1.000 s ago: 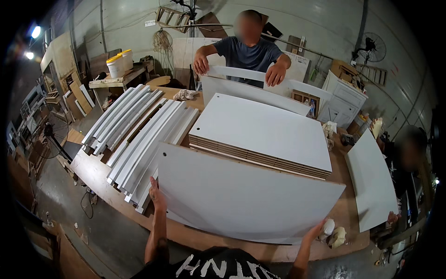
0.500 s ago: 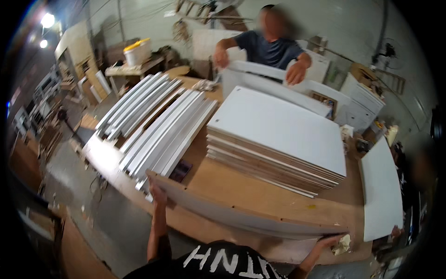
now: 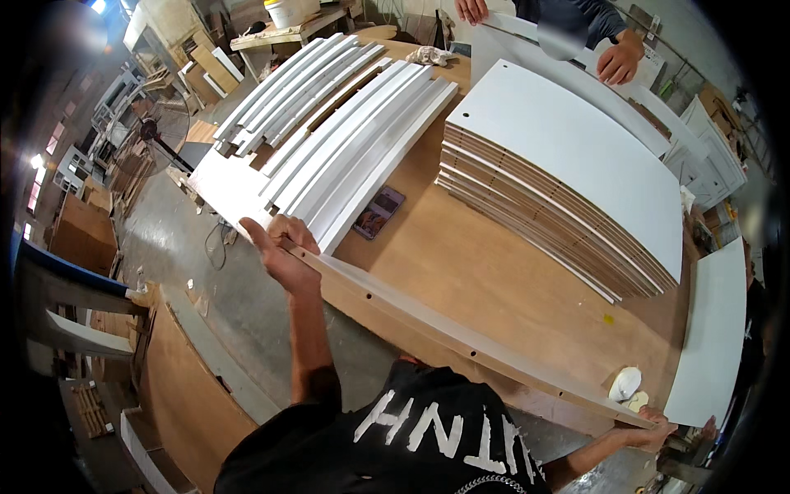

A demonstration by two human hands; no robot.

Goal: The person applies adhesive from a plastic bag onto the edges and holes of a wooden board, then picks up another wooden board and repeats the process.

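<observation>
Both hands gripping long white flat panel (image 3: 461, 333) edge-on over brown wooden tabletop (image 3: 494, 272): left hand (image 3: 280, 251) closed on one end, right hand (image 3: 650, 428) on the other. Stack of white boards (image 3: 568, 156) and dark phone (image 3: 378, 212) lying beyond it.

The held white panel (image 3: 461, 333) shows edge-on, so its broad face is out of sight. The right hand (image 3: 654, 428) sits far toward the rim, its fingers tucked behind the panel's end, so its grip cannot be read. The co-worker (image 3: 576, 20) across the worktop (image 3: 494, 263) is cut off by the top edge; only hands and a sleeve show. The small dark flat thing (image 3: 378, 212) beside the white slats (image 3: 346, 140) is too small to identify
</observation>
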